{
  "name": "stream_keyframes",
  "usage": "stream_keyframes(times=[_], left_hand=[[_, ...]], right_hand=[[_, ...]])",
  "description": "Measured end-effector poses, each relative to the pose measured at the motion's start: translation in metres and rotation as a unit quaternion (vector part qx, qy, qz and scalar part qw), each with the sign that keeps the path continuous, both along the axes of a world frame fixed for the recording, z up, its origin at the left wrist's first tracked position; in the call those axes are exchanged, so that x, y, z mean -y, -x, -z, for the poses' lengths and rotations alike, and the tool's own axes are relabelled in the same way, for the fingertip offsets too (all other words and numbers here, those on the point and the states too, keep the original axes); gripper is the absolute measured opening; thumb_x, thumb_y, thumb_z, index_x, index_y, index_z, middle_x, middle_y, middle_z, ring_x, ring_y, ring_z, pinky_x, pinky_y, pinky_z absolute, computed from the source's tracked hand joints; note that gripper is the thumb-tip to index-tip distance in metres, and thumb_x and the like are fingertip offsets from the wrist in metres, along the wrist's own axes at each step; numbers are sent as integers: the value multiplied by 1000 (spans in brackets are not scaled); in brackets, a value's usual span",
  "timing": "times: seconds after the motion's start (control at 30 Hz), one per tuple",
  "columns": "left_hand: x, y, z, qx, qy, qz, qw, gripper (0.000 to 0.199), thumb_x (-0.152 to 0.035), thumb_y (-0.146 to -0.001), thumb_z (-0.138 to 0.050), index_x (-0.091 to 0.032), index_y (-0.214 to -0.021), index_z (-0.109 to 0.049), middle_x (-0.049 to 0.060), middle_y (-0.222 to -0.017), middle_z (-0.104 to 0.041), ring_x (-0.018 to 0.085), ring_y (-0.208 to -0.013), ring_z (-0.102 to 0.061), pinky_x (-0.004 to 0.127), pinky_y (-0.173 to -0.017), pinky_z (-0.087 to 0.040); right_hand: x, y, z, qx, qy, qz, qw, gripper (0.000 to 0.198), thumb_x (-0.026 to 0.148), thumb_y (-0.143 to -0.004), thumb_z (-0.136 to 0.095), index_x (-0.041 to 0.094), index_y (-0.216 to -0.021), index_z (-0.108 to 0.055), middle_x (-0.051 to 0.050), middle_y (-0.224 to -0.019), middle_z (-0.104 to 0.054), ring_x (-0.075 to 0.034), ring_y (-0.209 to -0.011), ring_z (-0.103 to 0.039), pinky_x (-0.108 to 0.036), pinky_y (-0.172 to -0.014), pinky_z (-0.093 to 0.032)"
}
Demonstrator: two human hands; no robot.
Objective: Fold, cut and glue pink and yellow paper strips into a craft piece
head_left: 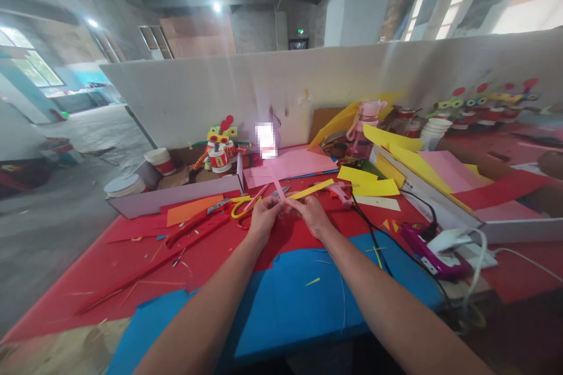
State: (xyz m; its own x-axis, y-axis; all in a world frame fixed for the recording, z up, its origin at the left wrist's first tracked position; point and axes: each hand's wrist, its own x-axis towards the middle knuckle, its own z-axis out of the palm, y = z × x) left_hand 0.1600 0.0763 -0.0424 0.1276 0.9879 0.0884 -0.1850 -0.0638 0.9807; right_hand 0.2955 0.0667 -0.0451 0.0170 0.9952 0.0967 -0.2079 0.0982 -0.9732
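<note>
Over the middle of the red table, my left hand pinches a narrow pink paper strip, which points away from me. My right hand is closed on the end of a yellow paper strip that slants up to the right. The two strips meet at my fingertips; whether they are joined cannot be made out. Yellow-handled scissors lie just left of my left hand, with a utility knife beside them. To the right of my right hand rests a pink glue gun.
Pink paper sheets and yellow paper pieces lie farther back. A paper-cup robot figure stands in the shallow box at left. Blue sheet covers the near side. A purple power strip with cables sits at right.
</note>
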Motion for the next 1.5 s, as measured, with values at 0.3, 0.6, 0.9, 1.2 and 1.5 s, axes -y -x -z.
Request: stream_keyframes(times=[0.3,0.6,0.9,1.2,1.5], left_hand=[[0,1,-5,22,-3,-8,1000,35,-47,-66,-77,-15,-71,-63,-3,-54,-56,8,-46,-48,20,-47,-39],[0,1,-1,41,1,-19,999,32,-39,-64,-78,-17,-64,-56,-3,-53,-56,9,-45,-49,21,-45,-40],[2,-1,-3,38,0,-21,999,33,-42,-66,-77,-16,-65,-57,-3,-53,-56,9,-46,-50,21,-46,-42],[3,-3,-2,-2,-6,-3,1000,34,-43,-64,-79,-14,-68,-62,1,-58,-63,9,-51,-52,21,-52,-40],[1,-2,0,-9,-3,3,1000,33,-44,-65,-77,-15,-67,-62,1,-56,-61,9,-49,-50,22,-50,-37]], right_hand=[[3,2,-1,-27,27,3,999,33,46,-56,-79,16,-65,-70,-2,-57,-67,-15,-55,-61,-28,-61,-49],[2,7,5,-47,60,-3,997,33,44,-52,-82,16,-65,-69,-1,-56,-66,-16,-50,-61,-29,-56,-50],[2,6,3,-41,60,-2,997,29,41,-54,-80,16,-66,-70,-2,-57,-67,-17,-53,-62,-30,-57,-50],[-1,7,8,-33,15,44,998,22,39,-63,-72,17,-62,-67,-2,-57,-66,-18,-58,-62,-32,-64,-51],[-2,4,7,18,-4,53,998,25,42,-65,-72,18,-63,-66,-3,-56,-66,-19,-57,-62,-30,-61,-49]])
